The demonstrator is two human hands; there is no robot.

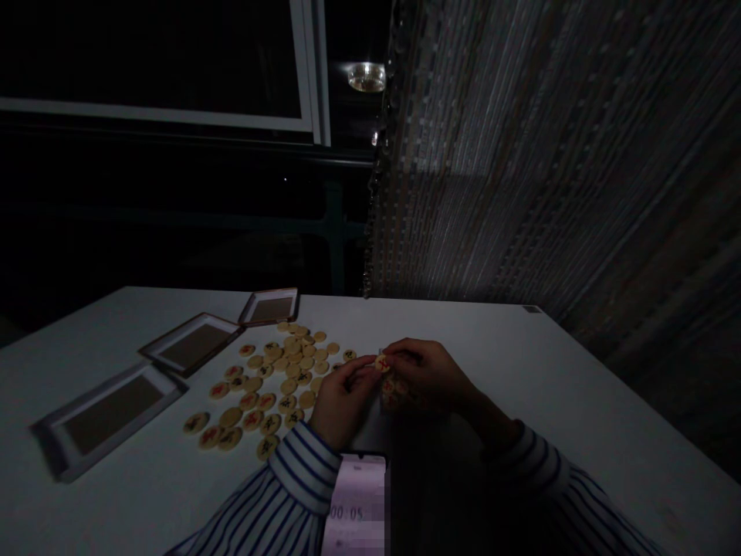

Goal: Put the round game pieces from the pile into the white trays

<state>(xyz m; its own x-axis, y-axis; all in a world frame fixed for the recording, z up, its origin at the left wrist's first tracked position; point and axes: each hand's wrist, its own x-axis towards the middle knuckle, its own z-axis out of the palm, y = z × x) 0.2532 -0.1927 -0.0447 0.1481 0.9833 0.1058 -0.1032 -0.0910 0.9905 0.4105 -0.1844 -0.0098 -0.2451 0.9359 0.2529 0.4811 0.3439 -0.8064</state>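
Note:
Between the fingertips of both hands is a round Chinese chess piece [383,363] with a red character facing me. My left hand [346,398] pinches it from the left, my right hand [431,371] from the right. Just below them, partly covered by my right hand, several red-marked pieces [390,395] sit close together, seemingly in a small box whose outline is hard to make out in the dark. Left of my left hand lies a loose spread of pale wooden pieces [253,419], some with red or black characters up, others showing blank faces.
Three shallow open trays or lids [211,318] lie along the left side of the white table [486,340]. A lit phone [354,502] showing digits lies near my left forearm. Beyond the table hang a beaded string curtain [463,193] and a white window frame [309,69].

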